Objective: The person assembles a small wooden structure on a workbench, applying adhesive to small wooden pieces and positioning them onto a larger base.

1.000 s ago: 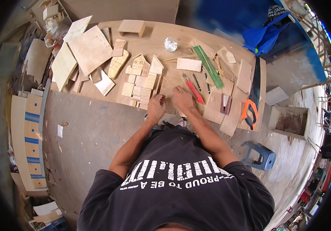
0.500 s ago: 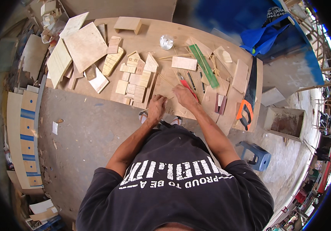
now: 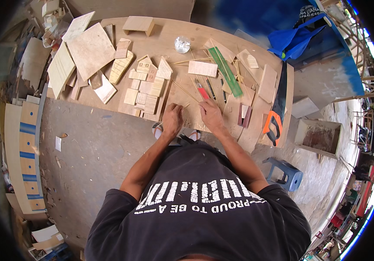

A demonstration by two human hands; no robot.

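My left hand [image 3: 172, 118] is at the workbench's near edge with its fingers curled together. A thin pale sliver of wood shows by its fingertips, but what they pinch is hidden. To its right, my right hand [image 3: 212, 115] is closed over the near end of a red utility knife [image 3: 202, 91], whose blade end points away from me. Thin wooden sticks [image 3: 186, 90] lie between and beyond the hands. Left of them stands a model of small wooden houses and blocks [image 3: 145, 89]. A green ruler [image 3: 226, 71] and dark pen-like tools [image 3: 211, 88] lie beyond my right hand.
Wooden boards [image 3: 92, 52] are piled at the bench's left. An orange-handled saw [image 3: 274, 126] lies along its right end. A clear glass or foil-like container [image 3: 182, 44] stands at the back. On the floor at the right are a blue stool [image 3: 287, 174] and an open box [image 3: 319, 137].
My right hand has drawn back slightly toward me and now covers the near part of the utility knife. My left hand stays near the bench edge. The whole view has shifted slightly.
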